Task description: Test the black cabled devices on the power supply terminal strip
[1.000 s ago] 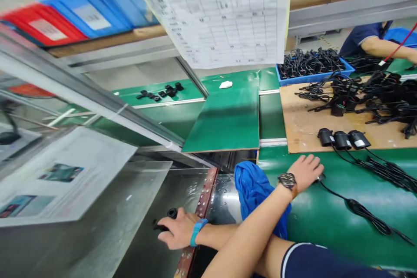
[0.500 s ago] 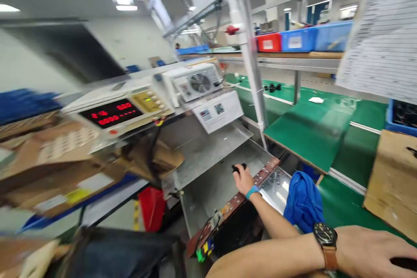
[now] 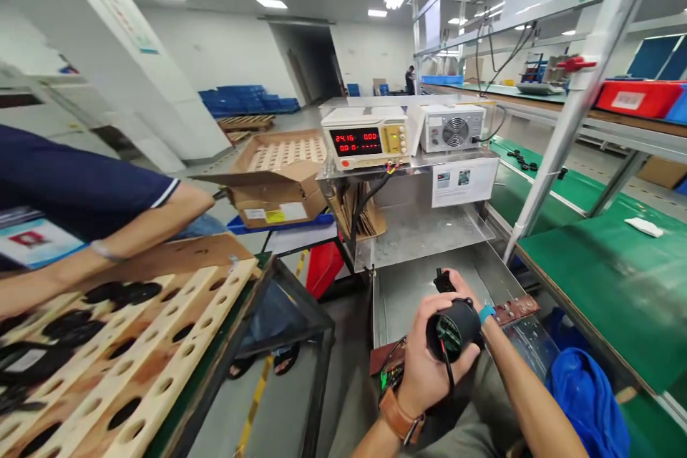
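My left hand (image 3: pixel 421 368), with a brown watch strap at the wrist, is wrapped around a black cylindrical housing (image 3: pixel 468 318). A green circuit board shows inside its open end, and a red-and-black cable hangs out. Just behind it, my right hand (image 3: pixel 460 285), with a blue wristband, is closed on a small black part (image 3: pixel 444 280) whose exact kind I cannot make out. Both hands are above a metal tray (image 3: pixel 391 308) with a brown riveted strip (image 3: pixel 518 309) along its near edge. Green and yellow connectors (image 3: pixel 391 376) sit beside my left wrist.
A power supply (image 3: pixel 365 139) with red digits stands beside a grey fan unit (image 3: pixel 455 130). At left, a co-worker's arm (image 3: pixel 150 222) reaches over a wooden rack (image 3: pixel 204 315) holding black parts. Blue cloth (image 3: pixel 587 401) and a green bench (image 3: pixel 585 265) are at right.
My view has swung left, bringing the co-worker and rack into sight. My left hand has come from the far right to the middle, now holding the black cylindrical housing beside my right hand.
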Available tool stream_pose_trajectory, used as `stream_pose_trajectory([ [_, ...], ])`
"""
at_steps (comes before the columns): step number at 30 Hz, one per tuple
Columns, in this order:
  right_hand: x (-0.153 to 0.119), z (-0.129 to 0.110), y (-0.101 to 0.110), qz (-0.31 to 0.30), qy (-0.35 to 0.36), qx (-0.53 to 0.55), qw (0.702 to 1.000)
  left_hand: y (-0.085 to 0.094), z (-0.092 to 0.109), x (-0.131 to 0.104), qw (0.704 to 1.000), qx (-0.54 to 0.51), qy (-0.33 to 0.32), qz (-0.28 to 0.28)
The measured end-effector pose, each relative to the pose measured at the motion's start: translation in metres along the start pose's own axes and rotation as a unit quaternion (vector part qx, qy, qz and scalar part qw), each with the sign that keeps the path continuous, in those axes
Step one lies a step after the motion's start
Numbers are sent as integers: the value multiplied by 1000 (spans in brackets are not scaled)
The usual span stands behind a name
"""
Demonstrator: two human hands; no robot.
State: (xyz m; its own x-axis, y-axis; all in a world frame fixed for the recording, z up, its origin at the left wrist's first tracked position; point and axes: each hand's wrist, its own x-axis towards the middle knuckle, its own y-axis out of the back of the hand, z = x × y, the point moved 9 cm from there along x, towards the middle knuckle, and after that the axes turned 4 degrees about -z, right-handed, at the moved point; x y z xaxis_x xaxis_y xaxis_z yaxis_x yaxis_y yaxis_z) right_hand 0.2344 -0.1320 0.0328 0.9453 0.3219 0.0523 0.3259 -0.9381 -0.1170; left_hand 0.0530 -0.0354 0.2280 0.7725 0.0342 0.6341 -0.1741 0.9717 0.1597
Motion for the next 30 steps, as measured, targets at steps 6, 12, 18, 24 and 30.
stream_pose_trajectory([
  [6, 2, -14, -62, -111, -65, 167, 978, 33, -110, -17, 977, 119, 146, 100],
  [12, -4, -22, -83, -141, -78, 164, 973, 43, -161, -8, 963, 165, 174, 125],
  [18, -11, -36, -86, -162, -32, 153, 974, 37, -162, -9, 971, 177, 129, 92],
  [24, -11, -31, -82, -92, -67, 128, 985, 32, -169, -15, 972, 172, 136, 87],
  [30, -22, -34, -82, -90, -114, 248, 958, 31, -172, -31, 979, 74, 174, 80],
])
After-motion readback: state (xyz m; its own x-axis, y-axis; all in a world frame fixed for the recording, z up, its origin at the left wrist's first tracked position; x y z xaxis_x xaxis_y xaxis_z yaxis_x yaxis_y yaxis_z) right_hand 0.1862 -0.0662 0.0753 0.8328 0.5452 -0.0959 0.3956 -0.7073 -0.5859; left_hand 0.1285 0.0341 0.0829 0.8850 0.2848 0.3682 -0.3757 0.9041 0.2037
